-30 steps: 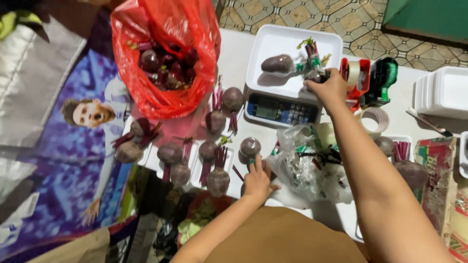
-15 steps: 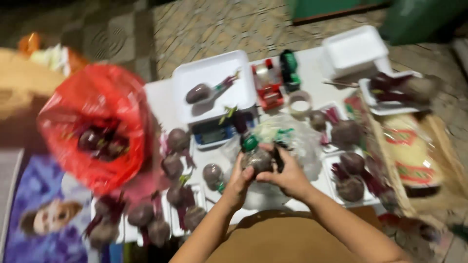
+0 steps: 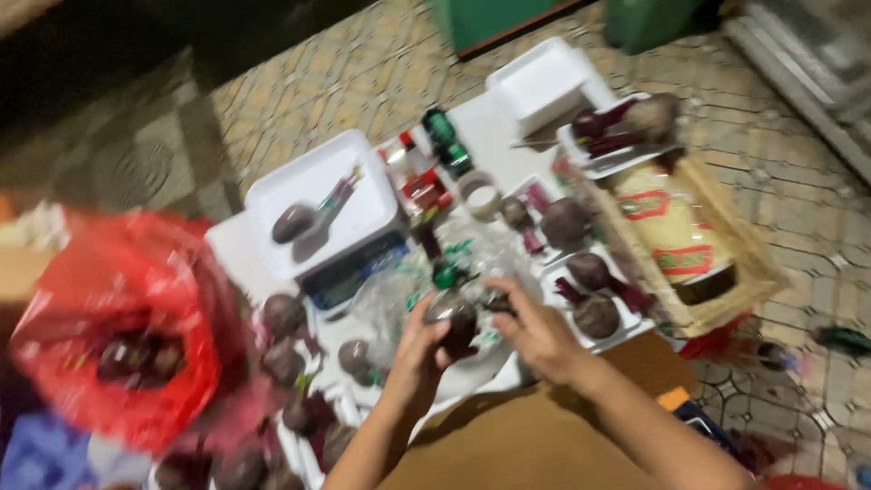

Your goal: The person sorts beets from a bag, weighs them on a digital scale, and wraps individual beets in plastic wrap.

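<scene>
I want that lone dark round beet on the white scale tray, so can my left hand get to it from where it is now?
Probably yes: the dark round beet lies uncovered on the white scale tray, but the left hand is holding another beet with the right hand.

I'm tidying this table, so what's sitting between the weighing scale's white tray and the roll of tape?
In the head view, between the white tray and the tape roll lie small red and white items, too blurred to identify.

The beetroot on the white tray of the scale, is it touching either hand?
Apart. The head view shows the beetroot lying alone on the scale tray, with table between it and the left hand and right hand.
</scene>
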